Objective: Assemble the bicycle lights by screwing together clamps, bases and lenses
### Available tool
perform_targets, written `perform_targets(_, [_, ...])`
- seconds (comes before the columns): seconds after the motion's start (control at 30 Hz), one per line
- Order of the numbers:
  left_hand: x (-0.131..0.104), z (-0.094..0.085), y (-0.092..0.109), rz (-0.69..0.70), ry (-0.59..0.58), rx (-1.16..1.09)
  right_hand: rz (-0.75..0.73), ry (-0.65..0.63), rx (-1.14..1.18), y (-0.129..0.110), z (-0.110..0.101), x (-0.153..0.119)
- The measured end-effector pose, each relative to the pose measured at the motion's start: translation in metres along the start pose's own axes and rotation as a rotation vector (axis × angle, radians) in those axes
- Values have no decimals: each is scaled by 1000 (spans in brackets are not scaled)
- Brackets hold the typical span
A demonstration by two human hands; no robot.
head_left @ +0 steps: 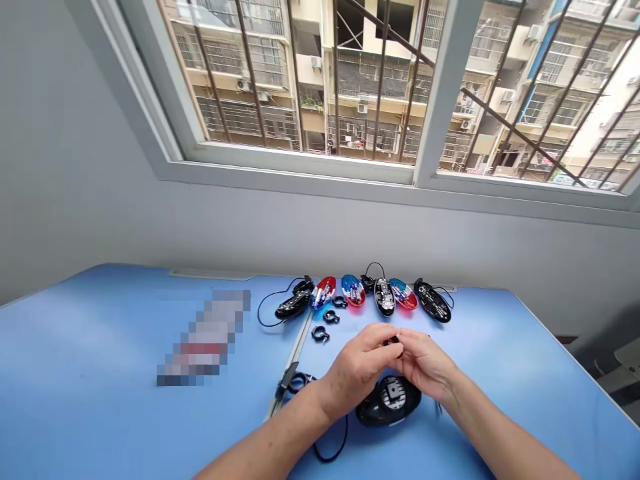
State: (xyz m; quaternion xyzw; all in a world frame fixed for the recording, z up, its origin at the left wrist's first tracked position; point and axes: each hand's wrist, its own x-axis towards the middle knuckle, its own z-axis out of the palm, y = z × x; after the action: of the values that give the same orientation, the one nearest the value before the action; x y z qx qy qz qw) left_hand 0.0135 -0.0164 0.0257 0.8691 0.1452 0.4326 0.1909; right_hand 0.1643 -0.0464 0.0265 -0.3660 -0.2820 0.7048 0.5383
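My left hand (357, 365) and my right hand (425, 363) meet above the table. Both have their fingers closed around a small black part (393, 341), mostly hidden by the fingertips; its exact kind does not show. Just below them lies a black oval housing (383, 408) with a pale patterned round patch on its upper side. A black cable (330, 459) curves out near my left forearm. Left of that forearm are a black clamp ring (299, 382) and a small black piece (287, 378). Thin metal pins or screws (439, 408) show beside my right wrist.
Along the back of the blue table (110, 347) lie several oval shells, including a red-and-blue shell (323, 293) and a black housing (433, 302) with a cable. Several black clamp rings (321, 334) sit in front. A pixelated flat item (207, 340) lies left. A barred window is behind.
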Motion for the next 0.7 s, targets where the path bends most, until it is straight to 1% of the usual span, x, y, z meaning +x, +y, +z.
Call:
perform_targets(0.07, [2, -5, 3, -11, 13, 28, -18, 55, -95, -4, -3, 0])
perform_targets(0.1, [5, -10, 5, -25, 42, 36, -31, 94, -147, -6, -4, 1])
perform_targets(0.17, [12, -25, 8, -94, 151, 36, -61, 144, -281, -9, -5, 3])
perform_targets(0.23, [18, -46, 11, -199, 298, -17, -99, 138, -455, -10, -2, 6])
perform_targets(0.3, [18, -68, 10, -390, 415, -128, -174, 95, -682, -10, 5, 10])
perform_targets(0.33, [15, -77, 9, -495, 449, -209, -232, 58, -818, -8, 11, 13])
perform_targets(0.37, [10, -84, 6, -599, 451, -301, -308, 16, -965, -6, 17, 15])
perform_targets(0.4, [2, -89, 4, -701, 426, -380, -395, -34, -1122, -4, 23, 18])
perform_targets(0.43, [-7, -92, 1, -778, 413, -430, -483, -87, -1272, -1, 30, 22])
perform_targets(0.5, [-27, -92, -4, -860, 424, -468, -626, -178, -1511, 7, 43, 32])
perform_targets(0.53, [-36, -90, -6, -877, 429, -478, -650, -203, -1568, 11, 48, 38])
perform_targets(0.6, [-52, -86, -7, -914, 439, -513, -650, -239, -1634, 21, 57, 49])
perform_targets(0.7, [-66, -85, -4, -955, 426, -542, -628, -298, -1738, 34, 69, 63])
